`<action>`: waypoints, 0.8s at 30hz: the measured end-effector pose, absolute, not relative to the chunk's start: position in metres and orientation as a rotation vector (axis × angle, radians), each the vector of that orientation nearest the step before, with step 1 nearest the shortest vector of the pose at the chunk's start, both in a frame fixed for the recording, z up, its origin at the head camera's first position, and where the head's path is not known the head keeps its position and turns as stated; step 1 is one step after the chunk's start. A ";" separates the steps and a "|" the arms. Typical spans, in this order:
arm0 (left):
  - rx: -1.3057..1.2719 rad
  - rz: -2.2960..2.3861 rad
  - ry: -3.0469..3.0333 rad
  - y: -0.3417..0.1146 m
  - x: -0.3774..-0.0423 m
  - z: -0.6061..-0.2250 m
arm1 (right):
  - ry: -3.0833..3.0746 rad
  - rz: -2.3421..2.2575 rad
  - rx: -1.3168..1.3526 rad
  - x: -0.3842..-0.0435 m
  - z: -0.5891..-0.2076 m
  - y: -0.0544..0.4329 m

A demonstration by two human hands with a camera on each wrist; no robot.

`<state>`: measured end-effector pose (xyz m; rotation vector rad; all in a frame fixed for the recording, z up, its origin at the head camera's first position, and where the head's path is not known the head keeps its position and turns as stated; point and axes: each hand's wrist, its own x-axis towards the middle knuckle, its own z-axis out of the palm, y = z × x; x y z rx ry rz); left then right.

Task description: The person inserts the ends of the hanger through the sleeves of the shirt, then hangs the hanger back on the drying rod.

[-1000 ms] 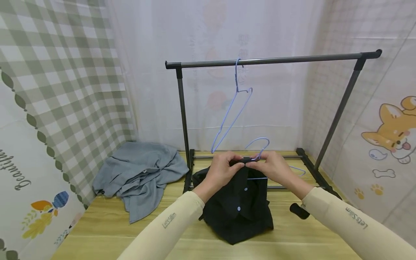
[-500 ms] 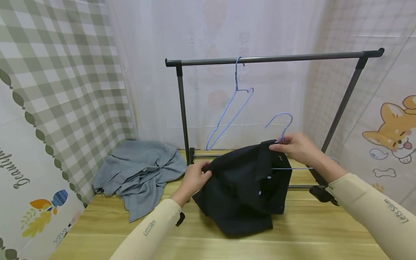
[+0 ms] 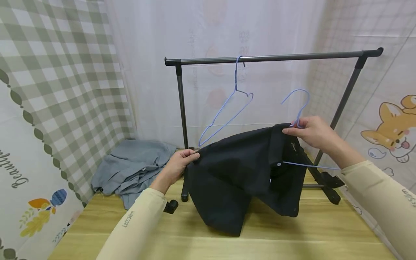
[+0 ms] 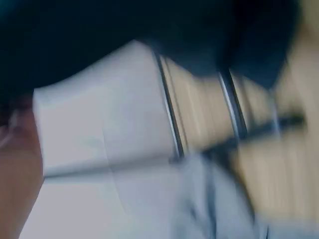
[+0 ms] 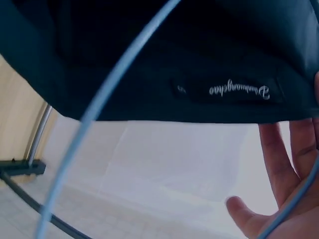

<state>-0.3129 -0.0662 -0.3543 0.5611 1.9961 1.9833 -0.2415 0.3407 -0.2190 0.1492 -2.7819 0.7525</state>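
Note:
A black buttoned shirt (image 3: 227, 169) hangs stretched between both hands above the table. My left hand (image 3: 175, 167) pinches its edge on the left. At the upper right, my right hand (image 3: 313, 133) grips the shirt's collar together with the neck of a blue wire hanger (image 3: 309, 98). The hanger's hook points up, and its lower bar comes out of the shirt's opening to the right. The right wrist view shows the hanger wire (image 5: 105, 92) crossing in front of the shirt's inner label (image 5: 239, 89). The left wrist view is blurred, with the shirt (image 4: 149, 25) across its top.
Behind the shirt stands a black clothes rack, its rail (image 3: 286, 57) running across. A second blue hanger (image 3: 235, 77) hangs from it without clothes. A crumpled grey garment (image 3: 133, 166) lies at the left of the wooden table (image 3: 201, 249). Cloth walls surround the table.
Both hands, first close together at the collar, have moved apart and up. My left hand slid left along the shirt's edge; my right hand raised the hanger and collar rightward, spreading the shirt.

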 end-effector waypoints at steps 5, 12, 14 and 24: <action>0.697 1.534 2.251 -0.076 -0.315 -0.364 | -2.752 0.644 0.220 -0.241 -0.232 0.337; 0.703 1.685 2.346 -0.036 -0.310 -0.360 | -2.714 0.628 0.354 -0.241 -0.241 0.332; 0.718 1.734 2.345 -0.024 -0.310 -0.356 | -2.737 0.646 0.375 -0.241 -0.244 0.332; 0.886 1.467 2.576 -0.004 -0.307 -0.354 | -2.803 0.738 0.443 -0.240 -0.257 0.337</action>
